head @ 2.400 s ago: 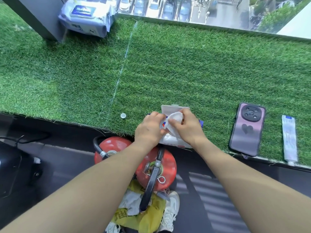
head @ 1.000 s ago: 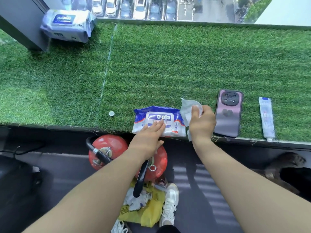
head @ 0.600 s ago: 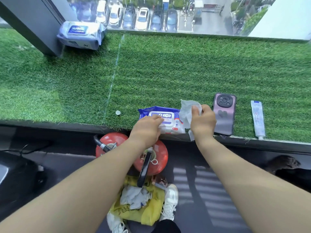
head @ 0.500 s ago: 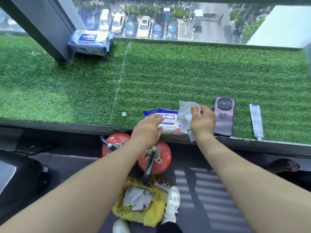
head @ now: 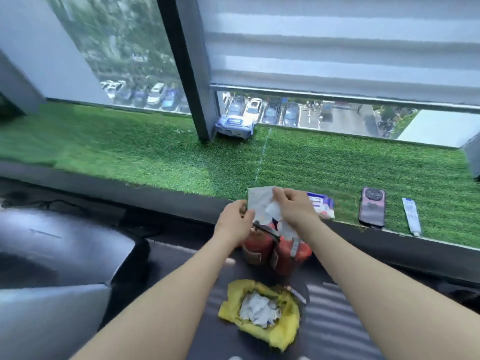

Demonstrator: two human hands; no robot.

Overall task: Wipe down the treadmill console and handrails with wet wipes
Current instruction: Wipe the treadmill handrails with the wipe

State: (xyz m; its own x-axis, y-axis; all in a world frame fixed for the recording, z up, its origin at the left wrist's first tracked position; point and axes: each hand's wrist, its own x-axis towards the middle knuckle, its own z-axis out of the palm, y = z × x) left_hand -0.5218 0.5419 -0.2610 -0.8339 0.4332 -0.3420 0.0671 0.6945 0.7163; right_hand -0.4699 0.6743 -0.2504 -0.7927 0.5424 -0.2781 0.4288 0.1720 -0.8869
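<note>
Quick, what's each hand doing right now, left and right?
Left hand: pinching the lower left edge of the wet wipe.
Right hand: gripping the same wipe near its top.

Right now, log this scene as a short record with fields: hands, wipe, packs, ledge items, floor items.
left hand: left hand pinches the wet wipe's lower left edge
right hand: right hand pinches its top
wipe: wet wipe spread between both hands, off the ledge
packs: wipe pack on the turf ledge by the right hand; second pack by the window post
ledge items: phone, white tube
floor items: red extinguishers; yellow bag holding crumpled wipes
</note>
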